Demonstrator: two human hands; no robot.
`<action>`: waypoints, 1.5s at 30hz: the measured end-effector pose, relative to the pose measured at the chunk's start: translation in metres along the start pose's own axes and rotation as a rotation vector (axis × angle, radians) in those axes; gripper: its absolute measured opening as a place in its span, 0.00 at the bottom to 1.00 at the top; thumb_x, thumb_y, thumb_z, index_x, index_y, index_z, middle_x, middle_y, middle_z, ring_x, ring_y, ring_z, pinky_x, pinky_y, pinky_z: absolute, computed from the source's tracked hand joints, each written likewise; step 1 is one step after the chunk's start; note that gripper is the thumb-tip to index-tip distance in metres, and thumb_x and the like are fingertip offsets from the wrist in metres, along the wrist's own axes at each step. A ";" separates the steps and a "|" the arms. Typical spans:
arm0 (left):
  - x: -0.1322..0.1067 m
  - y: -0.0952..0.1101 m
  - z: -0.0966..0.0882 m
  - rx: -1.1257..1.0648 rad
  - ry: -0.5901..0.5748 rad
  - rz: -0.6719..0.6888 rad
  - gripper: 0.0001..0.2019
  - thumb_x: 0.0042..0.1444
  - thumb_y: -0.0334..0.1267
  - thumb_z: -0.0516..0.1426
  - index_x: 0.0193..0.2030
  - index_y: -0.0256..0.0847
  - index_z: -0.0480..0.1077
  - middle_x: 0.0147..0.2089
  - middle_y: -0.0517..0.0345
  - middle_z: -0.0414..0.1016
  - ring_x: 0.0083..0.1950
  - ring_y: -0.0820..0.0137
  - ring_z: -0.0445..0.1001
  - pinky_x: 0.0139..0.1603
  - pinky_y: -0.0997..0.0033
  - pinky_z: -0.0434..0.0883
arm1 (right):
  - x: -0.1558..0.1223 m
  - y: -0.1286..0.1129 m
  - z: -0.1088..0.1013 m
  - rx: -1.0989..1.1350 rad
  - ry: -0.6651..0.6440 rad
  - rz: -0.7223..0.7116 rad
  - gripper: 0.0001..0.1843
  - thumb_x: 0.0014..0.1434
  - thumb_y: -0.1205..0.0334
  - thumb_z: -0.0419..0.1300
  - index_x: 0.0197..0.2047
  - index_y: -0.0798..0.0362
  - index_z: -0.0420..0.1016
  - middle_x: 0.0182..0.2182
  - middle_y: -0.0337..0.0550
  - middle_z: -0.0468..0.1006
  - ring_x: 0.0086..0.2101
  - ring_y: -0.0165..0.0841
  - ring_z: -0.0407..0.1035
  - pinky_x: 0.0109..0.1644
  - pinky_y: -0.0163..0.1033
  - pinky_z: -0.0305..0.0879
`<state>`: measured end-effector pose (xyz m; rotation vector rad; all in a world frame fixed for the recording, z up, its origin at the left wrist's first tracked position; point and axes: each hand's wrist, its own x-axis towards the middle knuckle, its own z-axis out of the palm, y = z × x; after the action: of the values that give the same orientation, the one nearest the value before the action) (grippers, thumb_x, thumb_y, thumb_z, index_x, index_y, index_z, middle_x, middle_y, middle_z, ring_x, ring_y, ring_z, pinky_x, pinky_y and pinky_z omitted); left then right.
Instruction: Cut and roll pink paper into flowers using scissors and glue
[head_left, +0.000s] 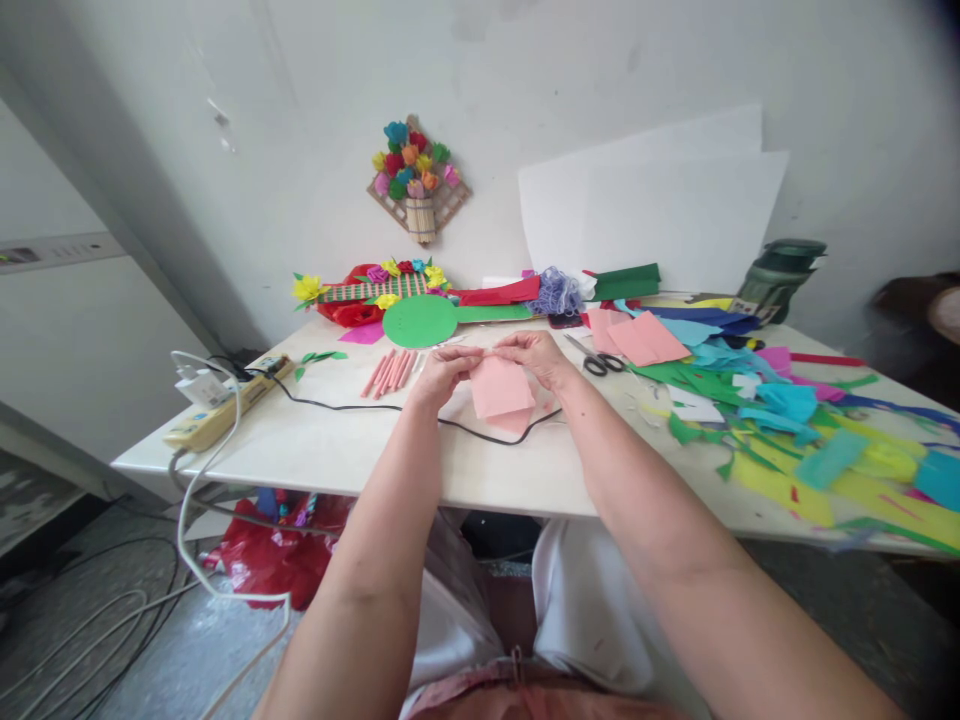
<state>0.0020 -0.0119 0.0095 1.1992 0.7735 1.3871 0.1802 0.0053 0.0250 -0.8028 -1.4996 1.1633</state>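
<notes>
A square of pink paper hangs from the fingers of both hands above the white table. My left hand is closed on its upper left edge. The upper right edge is pinched by my right hand. Another pink piece shows partly behind and below the held square; whether it is held or lies on the table, I cannot tell. Left of my left hand lie several rolled pink paper sticks. Scissors with black handles rest to the right of my right hand, near more pink paper sheets.
A black cable crosses the table under my hands. At the left edge sits a power strip. A green paper disc and paper-flower pieces lie behind; coloured scraps cover the right side, with a dark green bottle beyond.
</notes>
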 end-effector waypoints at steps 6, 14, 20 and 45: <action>-0.002 0.002 0.003 0.018 0.000 0.008 0.10 0.30 0.33 0.67 0.25 0.37 0.78 0.27 0.55 0.77 0.29 0.72 0.72 0.32 0.71 0.69 | 0.000 0.000 0.000 -0.026 0.018 -0.014 0.18 0.31 0.54 0.71 0.28 0.55 0.79 0.26 0.41 0.77 0.26 0.29 0.65 0.31 0.36 0.60; -0.002 0.000 0.000 0.063 -0.033 0.015 0.12 0.31 0.34 0.68 0.28 0.36 0.79 0.27 0.54 0.77 0.29 0.72 0.72 0.33 0.72 0.69 | -0.001 -0.001 -0.002 -0.049 0.007 -0.023 0.16 0.33 0.55 0.71 0.25 0.55 0.77 0.22 0.40 0.75 0.25 0.28 0.65 0.31 0.36 0.61; -0.001 -0.001 -0.002 0.089 -0.056 0.014 0.13 0.34 0.38 0.69 0.29 0.36 0.79 0.28 0.53 0.77 0.29 0.72 0.72 0.33 0.70 0.69 | -0.001 -0.001 -0.002 -0.054 -0.007 -0.031 0.15 0.32 0.56 0.71 0.24 0.55 0.77 0.22 0.39 0.75 0.24 0.28 0.65 0.32 0.37 0.62; 0.005 -0.007 -0.011 0.164 0.000 0.046 0.23 0.33 0.42 0.69 0.39 0.35 0.75 0.29 0.57 0.76 0.29 0.73 0.72 0.35 0.69 0.70 | 0.004 0.008 -0.019 0.063 -0.006 0.047 0.17 0.33 0.58 0.72 0.26 0.56 0.75 0.19 0.38 0.74 0.20 0.27 0.67 0.28 0.35 0.66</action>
<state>-0.0063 -0.0041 0.0012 1.3514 0.8782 1.3824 0.1974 0.0164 0.0182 -0.7966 -1.4489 1.2428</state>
